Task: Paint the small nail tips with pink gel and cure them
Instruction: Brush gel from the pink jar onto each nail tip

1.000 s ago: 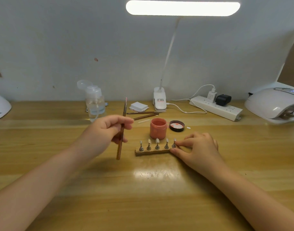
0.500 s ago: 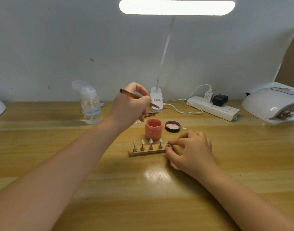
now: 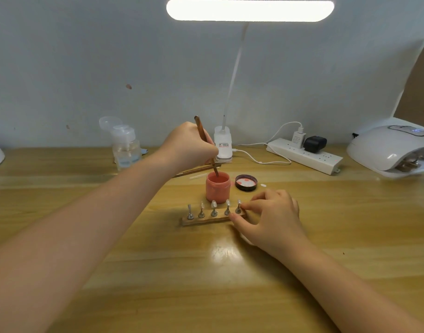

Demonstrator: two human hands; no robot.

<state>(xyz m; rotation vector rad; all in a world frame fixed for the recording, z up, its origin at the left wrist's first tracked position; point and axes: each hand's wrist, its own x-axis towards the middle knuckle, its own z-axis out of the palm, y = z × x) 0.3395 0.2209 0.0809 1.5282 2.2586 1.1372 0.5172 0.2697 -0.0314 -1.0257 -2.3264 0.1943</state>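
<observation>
An open jar of pink gel (image 3: 218, 190) stands on the wooden table behind a small wooden holder (image 3: 206, 220) carrying several clear nail tips (image 3: 214, 204) on metal stands. My left hand (image 3: 190, 146) grips a brown brush (image 3: 204, 140), whose tip dips into the jar's mouth. My right hand (image 3: 270, 216) pinches the right end of the holder between thumb and fingertips, beside the rightmost nail stand. The white curing lamp (image 3: 393, 147) sits at the far right edge of the table.
The jar's black lid (image 3: 246, 182) lies open just right of it. More brushes (image 3: 196, 170) lie behind the jar. A clear pump bottle (image 3: 125, 146), a clip desk lamp base (image 3: 223, 145) and a power strip (image 3: 304, 156) line the wall.
My left hand swung the brush from upright near the holder up over the jar, then lowered its tip into the pink gel. My right hand stayed on the holder's end.
</observation>
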